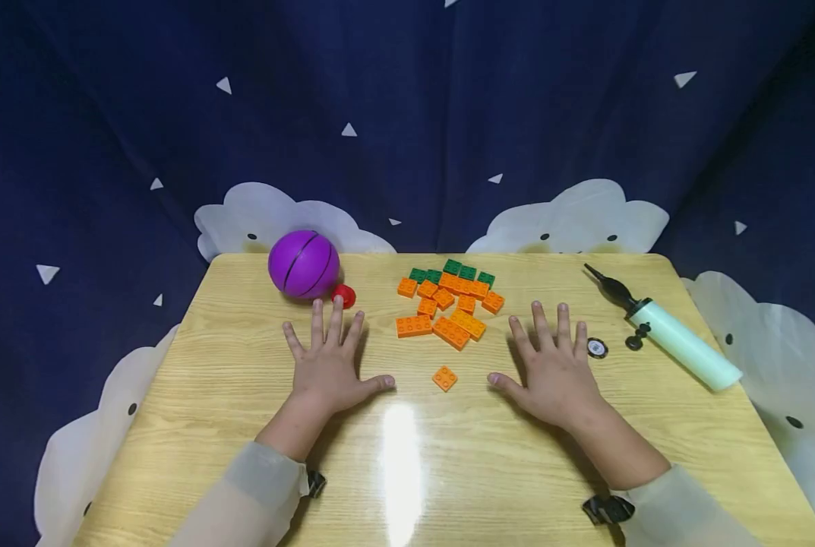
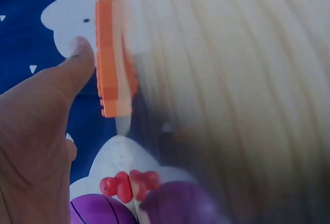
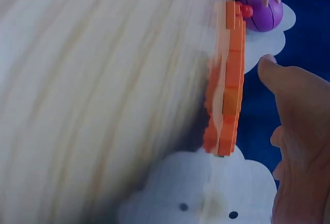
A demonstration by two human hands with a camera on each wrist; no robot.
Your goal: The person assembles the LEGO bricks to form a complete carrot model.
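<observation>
My left hand point(image 1: 325, 376) is spread out over the wooden table, fingers straight and pointing away, holding nothing. Just beyond its fingertips are a small red knobbed piece point(image 1: 343, 295) and a purple ball point(image 1: 303, 264) with black lines. My right hand point(image 1: 557, 380) is spread the same way, also without anything in it, and a black-and-white poker chip point(image 1: 597, 348) lies beside its fingers. Between the two thumbs lies a single orange toy brick point(image 1: 444, 377). Farther back, several orange bricks point(image 1: 451, 333) lie loosely grouped, with green bricks point(image 1: 452, 267) behind them.
On the right side of the table point(image 1: 195, 425) lies a hand pump point(image 1: 683, 342) with a pale green barrel and black nozzle. A small black knobbed piece point(image 1: 634, 343) is next to it. A dark blue curtain point(image 1: 407, 114) with white clouds hangs behind the table's far edge.
</observation>
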